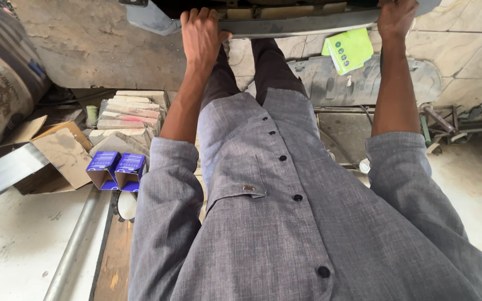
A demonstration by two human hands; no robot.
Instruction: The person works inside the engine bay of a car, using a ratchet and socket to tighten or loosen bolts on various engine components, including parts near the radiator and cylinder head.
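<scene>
Hands grip the grey bumper: your left hand and right hand each close over its edge. Its long axis runs left-right between them, equally near both.

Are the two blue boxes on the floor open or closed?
Open. The two blue boxes lie tipped on their sides by the cardboard, open ends facing the camera, brown insides showing. Whether anything is inside, cannot tell.
</scene>
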